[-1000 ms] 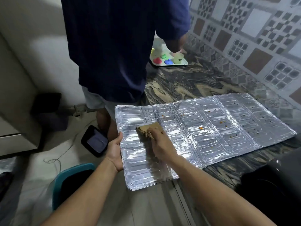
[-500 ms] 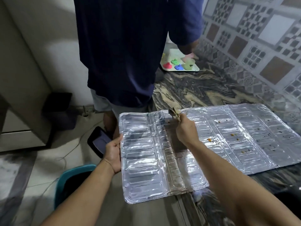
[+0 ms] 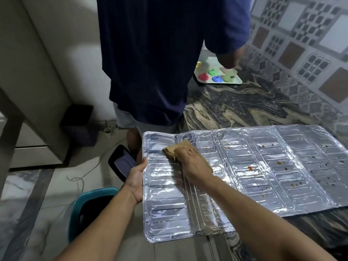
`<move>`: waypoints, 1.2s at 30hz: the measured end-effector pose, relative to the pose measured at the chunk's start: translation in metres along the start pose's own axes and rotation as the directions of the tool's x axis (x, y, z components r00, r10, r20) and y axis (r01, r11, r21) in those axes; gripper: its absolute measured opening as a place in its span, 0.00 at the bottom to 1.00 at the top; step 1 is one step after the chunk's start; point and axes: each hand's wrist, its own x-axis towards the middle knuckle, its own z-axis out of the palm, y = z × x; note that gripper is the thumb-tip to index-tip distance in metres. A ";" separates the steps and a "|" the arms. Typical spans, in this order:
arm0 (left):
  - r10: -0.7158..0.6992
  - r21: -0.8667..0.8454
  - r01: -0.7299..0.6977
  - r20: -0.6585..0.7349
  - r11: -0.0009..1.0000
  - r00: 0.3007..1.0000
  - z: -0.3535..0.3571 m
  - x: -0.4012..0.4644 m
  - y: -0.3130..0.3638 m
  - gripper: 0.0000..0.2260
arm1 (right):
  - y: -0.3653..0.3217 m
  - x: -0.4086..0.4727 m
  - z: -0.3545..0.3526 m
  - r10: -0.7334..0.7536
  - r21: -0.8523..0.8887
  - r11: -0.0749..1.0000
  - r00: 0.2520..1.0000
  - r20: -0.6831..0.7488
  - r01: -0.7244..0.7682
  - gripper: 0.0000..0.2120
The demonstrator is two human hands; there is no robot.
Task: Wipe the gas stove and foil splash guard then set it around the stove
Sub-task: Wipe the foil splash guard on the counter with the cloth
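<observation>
1. The foil splash guard (image 3: 244, 176) lies flat on the tabletop (image 3: 244, 108), its left end overhanging the edge.
2. The left hand (image 3: 134, 182) grips that overhanging edge.
3. The right hand (image 3: 192, 162) presses a cloth (image 3: 176, 149) onto the guard's left part.
4. A bin (image 3: 88, 200) stands on the floor below the left hand.
5. A second person (image 3: 160, 63) stands behind the guard.

marble-patterned countertop (image 3: 235, 108) runs along a wall of patterned tiles (image 3: 301, 34). left of the countertop, pale streaked floor (image 3: 28, 194), a teal bin (image 3: 86, 200), a beige cabinet (image 3: 32, 81). soft light glares on the plain wall (image 3: 79, 53).
</observation>
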 end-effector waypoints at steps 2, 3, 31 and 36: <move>-0.001 0.009 0.001 -0.005 1.000 1.000 0.001 -0.002 0.000 0.24 | 0.005 0.006 -0.002 -0.009 -0.039 0.999 1.000 0.003 0.009 0.13; 0.003 0.010 -0.003 -0.011 1.000 1.000 0.002 -0.003 0.000 0.24 | 0.010 0.014 -0.002 0.039 -0.044 0.998 0.999 -0.015 -0.039 0.11; 0.162 -0.099 -0.162 -0.006 0.982 0.987 0.016 -0.010 0.000 0.28 | -0.062 0.047 0.004 0.075 0.284 0.955 0.996 0.037 -0.082 0.16; 0.217 -0.111 -0.219 -0.025 0.969 0.976 0.022 -0.007 0.003 0.32 | -0.070 -0.012 -0.001 -0.040 0.309 0.951 0.998 0.050 0.022 0.21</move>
